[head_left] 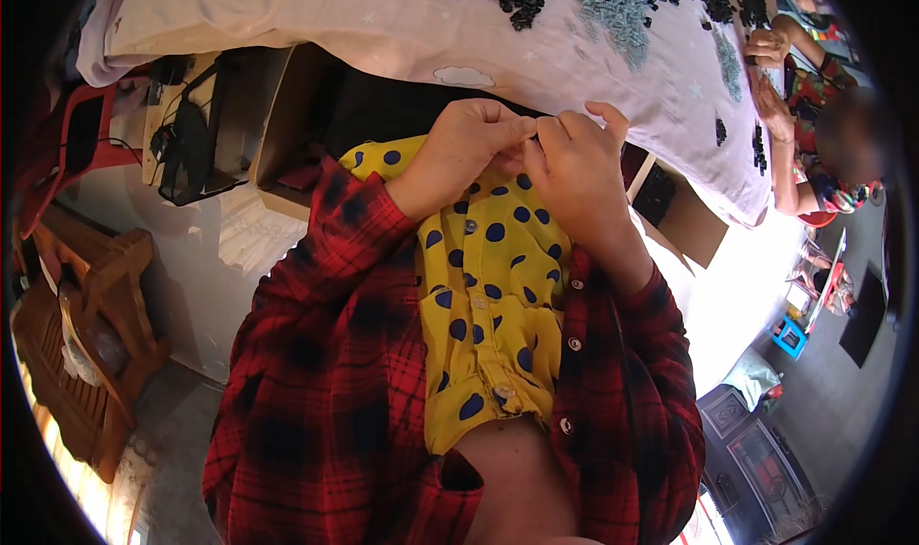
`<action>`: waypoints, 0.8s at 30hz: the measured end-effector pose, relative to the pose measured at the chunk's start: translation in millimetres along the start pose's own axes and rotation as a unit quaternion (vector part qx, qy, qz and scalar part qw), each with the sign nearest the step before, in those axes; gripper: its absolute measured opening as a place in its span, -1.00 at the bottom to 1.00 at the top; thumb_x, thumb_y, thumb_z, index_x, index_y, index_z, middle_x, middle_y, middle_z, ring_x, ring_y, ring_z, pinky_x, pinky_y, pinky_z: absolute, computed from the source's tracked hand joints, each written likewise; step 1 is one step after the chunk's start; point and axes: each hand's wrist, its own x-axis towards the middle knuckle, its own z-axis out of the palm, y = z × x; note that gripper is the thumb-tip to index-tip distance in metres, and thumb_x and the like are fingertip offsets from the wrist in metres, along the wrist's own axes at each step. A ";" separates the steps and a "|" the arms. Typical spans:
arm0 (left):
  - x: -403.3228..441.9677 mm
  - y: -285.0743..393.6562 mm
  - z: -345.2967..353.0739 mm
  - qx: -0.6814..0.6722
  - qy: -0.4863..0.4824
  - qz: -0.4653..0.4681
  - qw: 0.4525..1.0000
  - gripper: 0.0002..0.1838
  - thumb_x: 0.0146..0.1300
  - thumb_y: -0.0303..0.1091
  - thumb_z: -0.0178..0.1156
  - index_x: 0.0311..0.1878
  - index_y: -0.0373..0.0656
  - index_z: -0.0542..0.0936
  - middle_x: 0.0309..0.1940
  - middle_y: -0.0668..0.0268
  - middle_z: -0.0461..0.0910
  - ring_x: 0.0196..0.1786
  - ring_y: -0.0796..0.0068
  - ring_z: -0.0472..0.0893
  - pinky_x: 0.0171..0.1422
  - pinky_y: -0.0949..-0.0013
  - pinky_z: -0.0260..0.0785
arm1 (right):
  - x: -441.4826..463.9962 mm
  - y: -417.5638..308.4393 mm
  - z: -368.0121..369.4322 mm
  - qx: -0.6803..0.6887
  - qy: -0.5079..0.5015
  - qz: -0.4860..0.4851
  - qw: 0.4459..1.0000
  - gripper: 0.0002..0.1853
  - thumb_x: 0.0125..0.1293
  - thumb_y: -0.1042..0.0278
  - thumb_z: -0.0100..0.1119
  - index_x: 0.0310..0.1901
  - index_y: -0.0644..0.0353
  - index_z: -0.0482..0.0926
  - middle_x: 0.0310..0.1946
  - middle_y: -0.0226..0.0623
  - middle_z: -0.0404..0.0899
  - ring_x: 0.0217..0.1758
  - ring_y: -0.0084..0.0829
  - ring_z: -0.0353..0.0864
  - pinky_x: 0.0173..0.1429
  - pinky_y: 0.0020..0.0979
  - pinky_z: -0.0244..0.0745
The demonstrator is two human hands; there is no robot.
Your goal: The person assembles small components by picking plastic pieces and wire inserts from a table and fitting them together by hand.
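My left hand (pixel 461 151) is closed in a pinch, its thumb and forefinger meeting the fingertips of my right hand (pixel 582 167). A tiny dark piece (pixel 533 134) shows between the fingertips; its shape is too small to make out. The fingers of my right hand are bent, with one finger raised. Both hands are in front of the yellow dotted cloth (pixel 495 232), close to the near edge of the covered table (pixel 383 19). On the table lie a heap of small black pieces (pixel 517 0) and a heap of clear bluish pieces (pixel 617 28).
Another person's hands (pixel 773 110) rest at the table's right edge. Smaller black groups (pixel 759 151) lie near that side. Under the table are an open cardboard box (pixel 684 215) and another box at left (pixel 278 129). A wooden chair (pixel 96 325) and a blue stool (pixel 789 336) stand farther off.
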 end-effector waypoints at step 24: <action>4.9 12.4 -13.9 -0.096 -0.020 -0.039 0.994 -0.70 0.47 -0.16 0.30 -0.15 -0.28 0.66 -0.26 0.29 0.70 -0.24 0.59 0.70 -0.10 0.51 0.67 | 21.4 4.3 -6.0 0.012 0.059 -0.028 0.998 -0.85 0.19 0.30 0.36 -0.38 0.06 0.55 -0.42 -0.44 0.48 -0.25 -0.36 0.58 0.28 -0.10 0.17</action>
